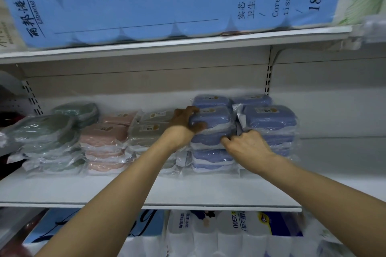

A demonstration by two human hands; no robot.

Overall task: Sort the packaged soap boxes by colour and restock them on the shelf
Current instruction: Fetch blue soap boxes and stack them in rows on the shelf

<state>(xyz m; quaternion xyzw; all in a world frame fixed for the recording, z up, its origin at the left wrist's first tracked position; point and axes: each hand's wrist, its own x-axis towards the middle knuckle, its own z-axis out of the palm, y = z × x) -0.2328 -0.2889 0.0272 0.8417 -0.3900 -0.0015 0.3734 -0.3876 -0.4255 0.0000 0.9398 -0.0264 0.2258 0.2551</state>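
Note:
Plastic-wrapped soap boxes stand in colour stacks on the white middle shelf (146, 192). From left to right I see green stacks (48, 131), a pink stack (103, 133), a beige-grey stack (149, 129) and blue stacks (269, 119). My left hand (183, 125) grips the left end of the top blue soap box (215, 119) in the front blue stack. My right hand (246, 142) pinches the wrapping at that stack's right side, just below the top box. Further blue boxes sit behind and beneath.
A large blue pack of tissue rolls (146, 0) lies on the shelf above, overhanging its edge. White and blue tissue packs (219, 233) fill the shelf below. A slotted shelf upright (268, 77) stands behind the blue stacks. Bare shelf surface lies to the right of them.

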